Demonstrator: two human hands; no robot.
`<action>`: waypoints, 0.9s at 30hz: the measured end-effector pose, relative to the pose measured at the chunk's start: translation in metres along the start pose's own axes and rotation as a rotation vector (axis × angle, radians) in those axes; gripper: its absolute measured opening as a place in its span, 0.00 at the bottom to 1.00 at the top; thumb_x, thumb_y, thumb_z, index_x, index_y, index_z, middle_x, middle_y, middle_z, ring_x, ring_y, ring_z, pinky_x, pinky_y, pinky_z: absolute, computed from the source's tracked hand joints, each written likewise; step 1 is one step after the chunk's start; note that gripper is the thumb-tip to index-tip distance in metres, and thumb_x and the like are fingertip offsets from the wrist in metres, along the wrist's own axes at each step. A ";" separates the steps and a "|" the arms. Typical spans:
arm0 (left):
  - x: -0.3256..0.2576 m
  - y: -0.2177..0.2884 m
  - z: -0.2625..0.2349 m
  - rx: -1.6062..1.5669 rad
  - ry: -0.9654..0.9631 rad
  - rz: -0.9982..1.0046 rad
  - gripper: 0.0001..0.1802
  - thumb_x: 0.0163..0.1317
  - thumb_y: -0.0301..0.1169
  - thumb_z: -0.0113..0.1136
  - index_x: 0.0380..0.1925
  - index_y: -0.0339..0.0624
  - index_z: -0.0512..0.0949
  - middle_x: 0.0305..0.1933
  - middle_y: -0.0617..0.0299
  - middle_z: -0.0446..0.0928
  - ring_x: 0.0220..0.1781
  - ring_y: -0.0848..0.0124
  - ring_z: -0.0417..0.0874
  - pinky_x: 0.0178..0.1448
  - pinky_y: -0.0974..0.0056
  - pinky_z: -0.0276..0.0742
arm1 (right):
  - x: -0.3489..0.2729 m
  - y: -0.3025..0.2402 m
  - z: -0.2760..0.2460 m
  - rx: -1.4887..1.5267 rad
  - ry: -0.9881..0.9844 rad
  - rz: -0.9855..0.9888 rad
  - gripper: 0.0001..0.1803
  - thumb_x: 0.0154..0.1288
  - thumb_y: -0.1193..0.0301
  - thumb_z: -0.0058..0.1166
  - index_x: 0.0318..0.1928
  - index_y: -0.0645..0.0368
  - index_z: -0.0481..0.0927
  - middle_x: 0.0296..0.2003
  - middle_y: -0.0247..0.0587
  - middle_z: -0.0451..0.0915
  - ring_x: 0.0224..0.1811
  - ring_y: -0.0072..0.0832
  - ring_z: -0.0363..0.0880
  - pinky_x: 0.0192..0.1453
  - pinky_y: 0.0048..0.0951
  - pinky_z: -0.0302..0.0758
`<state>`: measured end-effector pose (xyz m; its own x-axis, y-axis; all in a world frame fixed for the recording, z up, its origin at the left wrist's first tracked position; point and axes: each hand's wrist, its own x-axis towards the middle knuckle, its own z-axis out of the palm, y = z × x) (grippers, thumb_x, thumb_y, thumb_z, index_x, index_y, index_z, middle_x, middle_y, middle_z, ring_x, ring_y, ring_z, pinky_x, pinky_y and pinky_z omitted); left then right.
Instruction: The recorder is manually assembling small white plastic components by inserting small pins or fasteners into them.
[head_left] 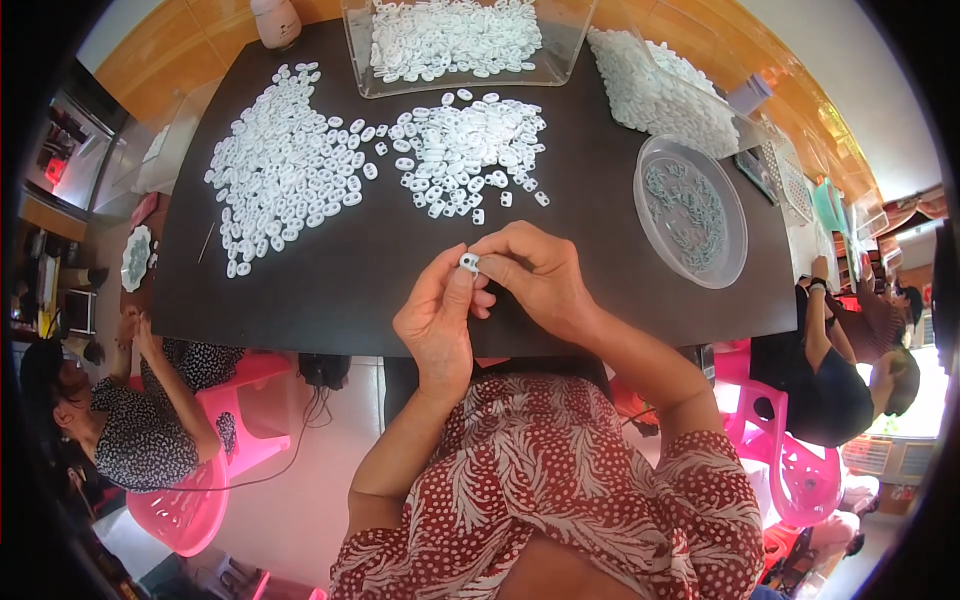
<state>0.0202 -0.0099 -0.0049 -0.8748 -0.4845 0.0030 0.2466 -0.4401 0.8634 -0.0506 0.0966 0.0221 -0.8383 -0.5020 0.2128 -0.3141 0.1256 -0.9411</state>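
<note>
Head view
Left hand: the left hand (437, 322) is raised over the near edge of the desk (330, 290), thumb and fingertips pressed together on a small white plastic piece (469, 262).
Right hand: the right hand (538, 275) meets it from the right, its fingertips closed on the same small piece, so both hands pinch it between them.
Piece held: it sits just above the dark desk top, near the middle of the near edge, apart from the heaps.
Left heap: a wide scatter of white oval pieces (283, 165) lies toward the far left corner.
Middle heap: a smaller heap (468, 148) lies beyond the hands, at the centre of the desk.
Clear tray: a clear tray (462, 40) full of the same pieces stands at the far edge.
Round bowl: a clear round bowl (692, 210) with small greenish parts sits by the right edge.
Right heap: more white pieces (660, 95) are piled at the far right corner.
Others: one seated person (140, 410) on a pink chair beside the left edge, another person (840, 370) by the right.
</note>
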 end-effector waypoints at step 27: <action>0.002 0.010 -0.004 -0.064 0.046 -0.055 0.12 0.64 0.23 0.53 0.44 0.27 0.76 0.37 0.55 0.80 0.33 0.74 0.79 0.36 0.72 0.76 | 0.002 0.000 0.007 -0.345 0.070 -0.481 0.14 0.44 0.80 0.61 0.35 0.63 0.77 0.27 0.37 0.76 0.28 0.32 0.69 0.31 0.30 0.68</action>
<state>0.0220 -0.0183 0.0016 -0.8680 -0.4919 -0.0684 0.2257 -0.5135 0.8279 -0.0492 0.0894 0.0212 -0.5897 -0.5154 0.6218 -0.7827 0.1751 -0.5973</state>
